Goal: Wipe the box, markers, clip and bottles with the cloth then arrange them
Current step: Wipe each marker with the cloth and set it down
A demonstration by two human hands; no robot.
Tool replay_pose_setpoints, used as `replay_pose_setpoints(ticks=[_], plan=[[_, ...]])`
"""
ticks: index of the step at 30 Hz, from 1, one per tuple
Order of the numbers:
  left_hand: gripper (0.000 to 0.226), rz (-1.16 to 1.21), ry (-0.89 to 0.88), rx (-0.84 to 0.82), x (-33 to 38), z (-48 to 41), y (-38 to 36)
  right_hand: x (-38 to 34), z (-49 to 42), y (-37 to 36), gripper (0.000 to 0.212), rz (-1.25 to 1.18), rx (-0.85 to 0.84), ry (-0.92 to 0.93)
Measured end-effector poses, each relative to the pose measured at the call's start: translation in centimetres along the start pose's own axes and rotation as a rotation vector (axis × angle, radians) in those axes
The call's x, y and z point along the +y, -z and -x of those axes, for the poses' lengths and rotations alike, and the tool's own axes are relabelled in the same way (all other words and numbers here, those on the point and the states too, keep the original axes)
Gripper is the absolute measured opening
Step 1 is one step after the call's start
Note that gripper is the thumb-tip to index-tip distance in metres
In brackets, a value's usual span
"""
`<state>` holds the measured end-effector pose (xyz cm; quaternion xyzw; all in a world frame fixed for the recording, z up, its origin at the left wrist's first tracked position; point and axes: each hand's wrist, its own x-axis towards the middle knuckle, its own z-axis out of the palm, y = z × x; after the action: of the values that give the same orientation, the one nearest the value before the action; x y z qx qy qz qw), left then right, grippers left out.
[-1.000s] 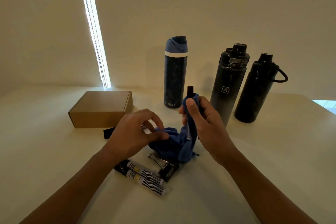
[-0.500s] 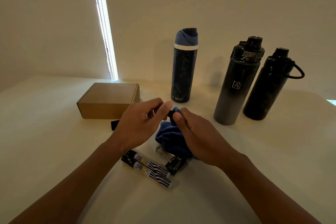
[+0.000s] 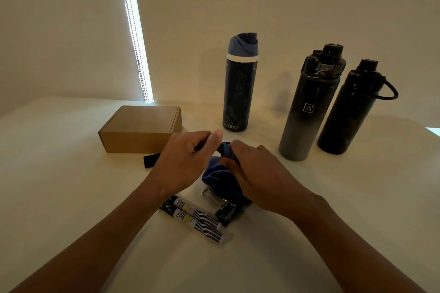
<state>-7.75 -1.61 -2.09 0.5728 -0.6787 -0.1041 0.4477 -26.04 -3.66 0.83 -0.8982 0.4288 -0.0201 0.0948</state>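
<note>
My left hand (image 3: 188, 157) pinches one end of a dark marker (image 3: 202, 147) above the table. My right hand (image 3: 257, 173) grips the blue cloth (image 3: 214, 175), which is wrapped round the marker's other end; most of the marker is hidden. Two more markers (image 3: 195, 219) lie side by side below my left wrist. A black binder clip (image 3: 226, 211) lies next to them, partly under the cloth. The brown cardboard box (image 3: 140, 128) sits at the left. Three bottles stand behind: a blue-lidded one (image 3: 240, 88), a grey-black one (image 3: 307, 107) and a black one (image 3: 350, 109).
A small black object (image 3: 150, 160) lies in front of the box, partly behind my left hand. The pale table (image 3: 71, 197) meets a wall at the back. A bright window strip with a bead chain (image 3: 135, 38) runs down the wall at the left.
The marker stood upright in my right hand's cloth; it now lies low between both hands. My left hand has moved in and taken its free end.
</note>
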Motion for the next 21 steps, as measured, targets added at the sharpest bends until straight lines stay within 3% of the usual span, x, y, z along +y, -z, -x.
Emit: replay_pose_setpoints(ticks=[6,10,16,21], plan=[[0.056,0.05,0.224,0.065,-0.6,-0.3,0.0,-0.1,-1.1,-0.8,0.063,0.239,0.041,0.094],[0.057,0.132,0.271,0.106,-1.2,-0.5,0.6,0.3,-0.7,-0.5,0.07,0.303,0.033,0.092],[0.047,0.108,0.069,-0.122,-0.5,-0.2,0.9,0.2,-0.7,-0.8,0.059,0.251,0.05,0.108],[0.029,-0.017,-0.098,-0.233,-1.0,-0.1,1.2,0.4,-0.5,-0.8,0.041,0.032,0.02,0.018]])
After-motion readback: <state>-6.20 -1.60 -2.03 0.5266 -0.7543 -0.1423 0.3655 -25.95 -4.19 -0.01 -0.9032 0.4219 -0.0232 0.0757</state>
